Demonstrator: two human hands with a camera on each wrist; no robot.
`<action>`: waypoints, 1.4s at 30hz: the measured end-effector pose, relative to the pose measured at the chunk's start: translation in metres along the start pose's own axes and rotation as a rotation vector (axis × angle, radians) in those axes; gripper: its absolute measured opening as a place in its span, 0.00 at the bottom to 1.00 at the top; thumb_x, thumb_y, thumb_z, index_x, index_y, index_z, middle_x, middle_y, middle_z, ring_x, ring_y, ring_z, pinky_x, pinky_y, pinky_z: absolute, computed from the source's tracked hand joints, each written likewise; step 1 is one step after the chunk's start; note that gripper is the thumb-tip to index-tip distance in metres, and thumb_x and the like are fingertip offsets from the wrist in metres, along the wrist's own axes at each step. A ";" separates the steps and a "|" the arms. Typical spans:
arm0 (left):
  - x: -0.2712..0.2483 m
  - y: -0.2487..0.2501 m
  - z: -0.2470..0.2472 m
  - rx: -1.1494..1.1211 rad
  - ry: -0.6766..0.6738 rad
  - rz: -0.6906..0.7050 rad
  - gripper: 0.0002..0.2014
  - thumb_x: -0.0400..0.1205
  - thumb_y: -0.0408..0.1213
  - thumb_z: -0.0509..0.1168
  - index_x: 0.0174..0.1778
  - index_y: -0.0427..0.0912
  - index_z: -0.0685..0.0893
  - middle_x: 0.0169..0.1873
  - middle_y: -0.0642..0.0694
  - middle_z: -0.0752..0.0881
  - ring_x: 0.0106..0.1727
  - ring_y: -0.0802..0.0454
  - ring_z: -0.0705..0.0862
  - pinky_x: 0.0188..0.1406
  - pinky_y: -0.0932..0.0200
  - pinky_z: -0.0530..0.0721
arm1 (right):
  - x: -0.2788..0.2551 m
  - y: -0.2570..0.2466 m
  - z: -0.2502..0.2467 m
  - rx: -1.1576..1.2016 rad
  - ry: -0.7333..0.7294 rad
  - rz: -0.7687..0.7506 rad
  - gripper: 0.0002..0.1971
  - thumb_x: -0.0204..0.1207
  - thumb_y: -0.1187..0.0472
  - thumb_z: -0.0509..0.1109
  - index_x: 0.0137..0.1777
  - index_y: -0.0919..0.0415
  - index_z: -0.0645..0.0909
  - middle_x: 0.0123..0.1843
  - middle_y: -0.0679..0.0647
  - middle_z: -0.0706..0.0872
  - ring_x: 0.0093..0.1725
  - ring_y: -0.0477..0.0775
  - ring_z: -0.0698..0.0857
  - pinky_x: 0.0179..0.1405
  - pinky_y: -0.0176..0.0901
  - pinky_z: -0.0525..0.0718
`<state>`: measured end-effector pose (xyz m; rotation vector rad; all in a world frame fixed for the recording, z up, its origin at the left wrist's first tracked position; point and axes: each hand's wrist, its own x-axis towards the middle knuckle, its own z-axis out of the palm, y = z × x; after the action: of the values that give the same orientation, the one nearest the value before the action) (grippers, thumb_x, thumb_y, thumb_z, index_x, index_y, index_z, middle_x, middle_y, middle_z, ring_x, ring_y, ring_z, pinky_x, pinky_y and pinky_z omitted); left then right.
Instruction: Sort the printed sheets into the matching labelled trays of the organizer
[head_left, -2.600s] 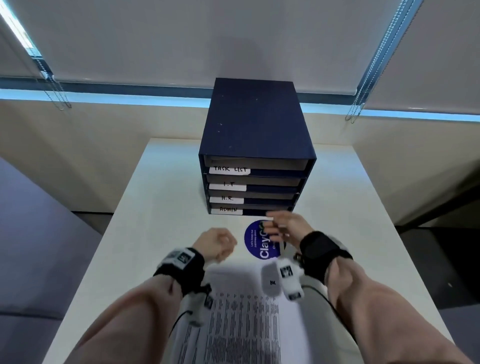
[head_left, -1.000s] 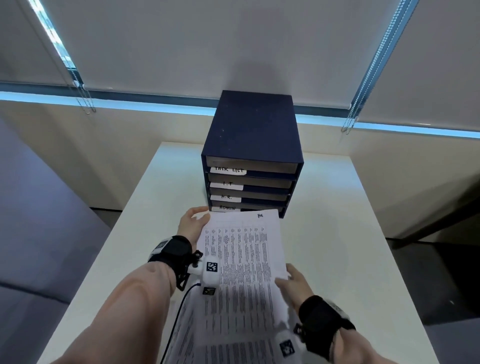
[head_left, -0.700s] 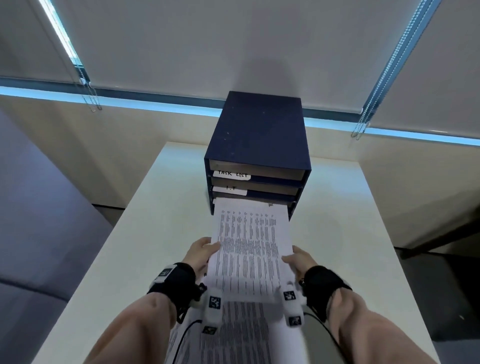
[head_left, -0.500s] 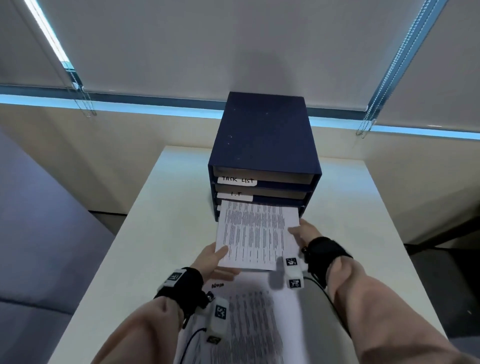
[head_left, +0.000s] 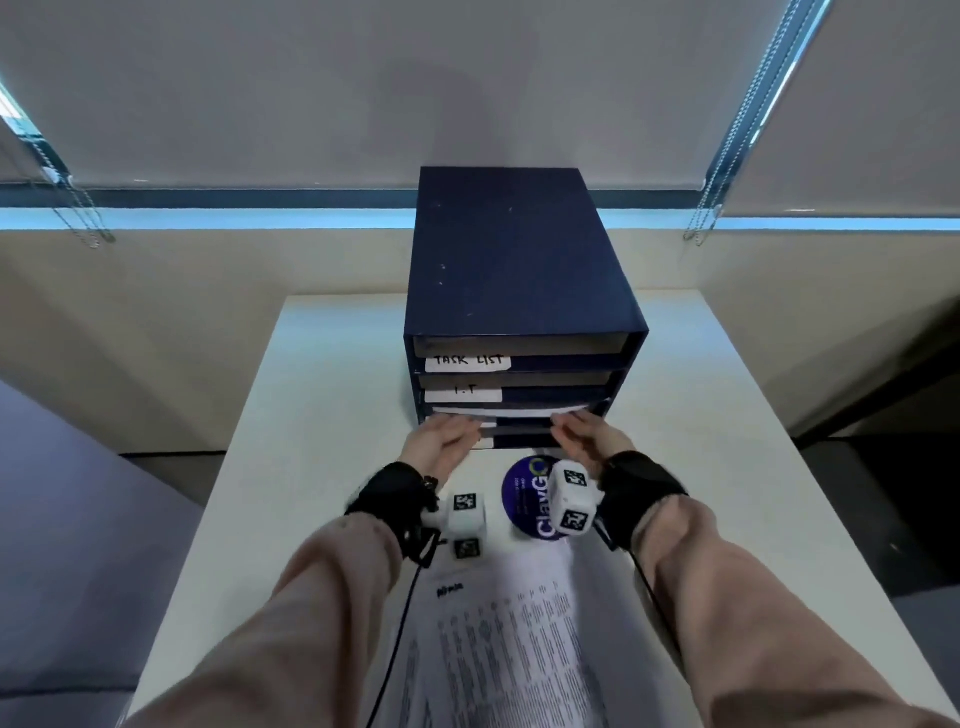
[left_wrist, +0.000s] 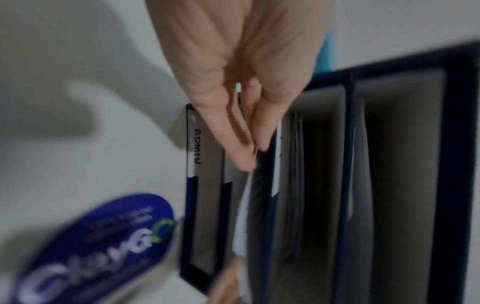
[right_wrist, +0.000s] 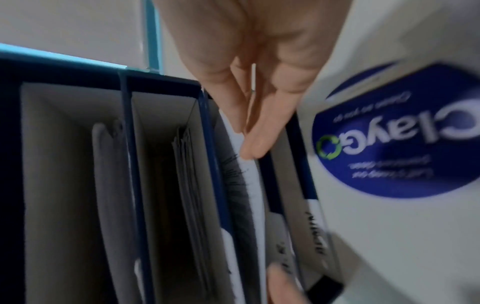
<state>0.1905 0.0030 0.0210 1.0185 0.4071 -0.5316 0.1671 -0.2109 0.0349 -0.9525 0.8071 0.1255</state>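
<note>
Table, white | organizer, navy, four trays, at table's far middle | printed stack near edge, in front of organizer | sheet almost fully inside third tray | left hand, right hand: straight fingers pressing sheet's front edge | round blue sticker just before organizer.

We see a navy organizer, white labels, a blue round sticker, black wristbands.

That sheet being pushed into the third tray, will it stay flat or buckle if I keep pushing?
The sheet likely flexes: its protruding edge already curves between the left hand and right hand. Pushing both corners evenly probably limits buckling. It looks light, so it should slide easily.
</note>
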 end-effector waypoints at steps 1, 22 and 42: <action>0.001 0.004 0.003 -0.055 -0.020 -0.003 0.09 0.84 0.23 0.59 0.58 0.36 0.73 0.54 0.38 0.81 0.50 0.50 0.85 0.60 0.53 0.82 | 0.008 -0.003 0.004 0.016 -0.026 -0.019 0.16 0.81 0.78 0.57 0.65 0.64 0.69 0.44 0.59 0.83 0.43 0.55 0.84 0.45 0.42 0.90; -0.105 -0.116 -0.076 1.472 0.236 0.130 0.31 0.72 0.36 0.73 0.68 0.44 0.67 0.47 0.48 0.74 0.46 0.50 0.75 0.43 0.61 0.72 | -0.071 0.110 -0.155 -0.988 -0.006 -0.037 0.13 0.74 0.70 0.69 0.58 0.61 0.79 0.35 0.54 0.76 0.31 0.52 0.75 0.32 0.39 0.72; -0.114 -0.033 -0.023 0.419 0.072 0.227 0.15 0.81 0.44 0.66 0.61 0.43 0.78 0.65 0.37 0.83 0.67 0.39 0.82 0.73 0.37 0.72 | -0.105 0.060 -0.127 -0.468 -0.384 0.046 0.18 0.77 0.75 0.66 0.68 0.72 0.77 0.55 0.60 0.89 0.51 0.54 0.90 0.42 0.35 0.87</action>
<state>0.0783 0.0354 0.0505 1.4712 0.2418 -0.3827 -0.0043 -0.2475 0.0236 -1.2990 0.4471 0.5386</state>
